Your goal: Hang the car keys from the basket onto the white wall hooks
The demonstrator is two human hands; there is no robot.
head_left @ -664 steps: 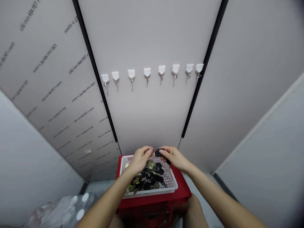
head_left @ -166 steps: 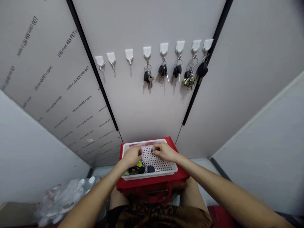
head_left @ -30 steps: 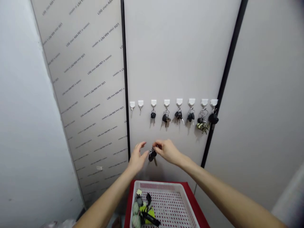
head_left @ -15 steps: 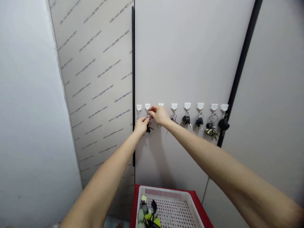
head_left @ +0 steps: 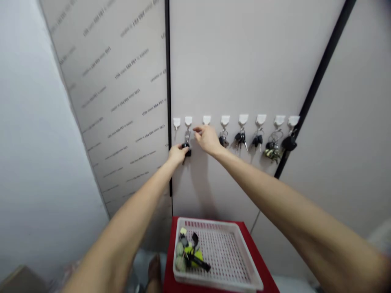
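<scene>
A bunch of keys with black heads hangs by its metal ring from the second white hook from the left. My left hand pinches a black key head at the left side of that bunch. Just right of the ring, my right hand holds nothing; its thumb and fingers are apart. Behind its wrist the third hook shows only in part, and whatever is below that hook is hidden.
More key bunches hang from hooks to the right. The leftmost hook is beside a black vertical strip. Below, a white plastic basket holds several green, yellow and black items, on a red surface.
My right hand has let go of the ring and moved slightly right. My left hand has slid down from the ring to the keys. The view has tilted down.
</scene>
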